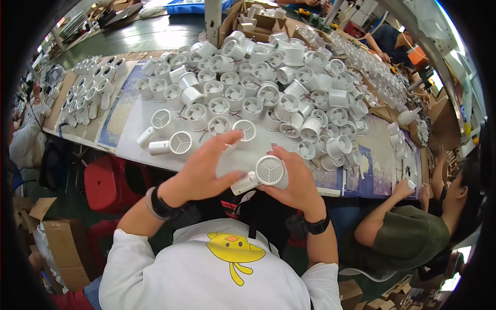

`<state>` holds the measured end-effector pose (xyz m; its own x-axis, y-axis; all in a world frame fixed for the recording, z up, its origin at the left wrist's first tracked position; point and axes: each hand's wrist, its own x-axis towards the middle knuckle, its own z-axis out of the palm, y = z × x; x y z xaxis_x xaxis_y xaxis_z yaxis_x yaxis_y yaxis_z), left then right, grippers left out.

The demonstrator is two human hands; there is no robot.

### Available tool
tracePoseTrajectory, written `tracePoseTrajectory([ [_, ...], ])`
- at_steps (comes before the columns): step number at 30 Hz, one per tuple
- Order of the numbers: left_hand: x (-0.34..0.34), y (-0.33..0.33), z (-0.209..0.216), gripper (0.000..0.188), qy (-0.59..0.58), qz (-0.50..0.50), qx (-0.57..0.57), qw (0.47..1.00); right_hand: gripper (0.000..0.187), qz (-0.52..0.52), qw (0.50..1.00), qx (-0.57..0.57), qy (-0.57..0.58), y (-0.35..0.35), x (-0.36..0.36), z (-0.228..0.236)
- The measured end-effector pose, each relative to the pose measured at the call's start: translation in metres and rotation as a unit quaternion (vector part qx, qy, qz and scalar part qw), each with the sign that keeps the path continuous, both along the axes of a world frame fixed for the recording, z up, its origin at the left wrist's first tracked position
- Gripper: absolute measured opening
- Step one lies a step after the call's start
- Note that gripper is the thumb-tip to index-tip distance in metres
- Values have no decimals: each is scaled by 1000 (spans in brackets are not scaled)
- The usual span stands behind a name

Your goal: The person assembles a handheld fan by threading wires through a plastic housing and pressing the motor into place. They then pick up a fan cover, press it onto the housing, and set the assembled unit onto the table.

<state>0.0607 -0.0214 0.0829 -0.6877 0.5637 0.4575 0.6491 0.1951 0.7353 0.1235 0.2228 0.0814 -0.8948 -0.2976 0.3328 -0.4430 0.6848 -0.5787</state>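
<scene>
White tabletop ran across the middle of the frame, upper half buried under a heap of white round fan housings; a second batch sat at upper left on brown card. Three loose units with slatted grilles lay just left of centre, near the hands.

Right hand, centre frame: grip clamped on a white fan unit, fingers wrapped behind it, grille face turned up toward the camera, short tube end sticking out to lower left. Unit was held just off the tabletop's near edge, above the lap.

Left hand: blurred, fingers spread apart, nothing clearly in it, palm just left of the held unit; cannot tell if it touched.

Another person in a green top sat at lower right, arm reaching onto the tabletop.
</scene>
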Motion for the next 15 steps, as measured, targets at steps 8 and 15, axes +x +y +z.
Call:
tracePoseTrajectory([
  [8, 12, 37, -28, 95, -68, -25, -157, 985, 72, 33, 998, -16, 43, -14, -8, 4],
  [15, -3, 27, -46, 83, -326, -125, 143, 926, 59, -161, 964, 100, 189, 28, -101, 23],
])
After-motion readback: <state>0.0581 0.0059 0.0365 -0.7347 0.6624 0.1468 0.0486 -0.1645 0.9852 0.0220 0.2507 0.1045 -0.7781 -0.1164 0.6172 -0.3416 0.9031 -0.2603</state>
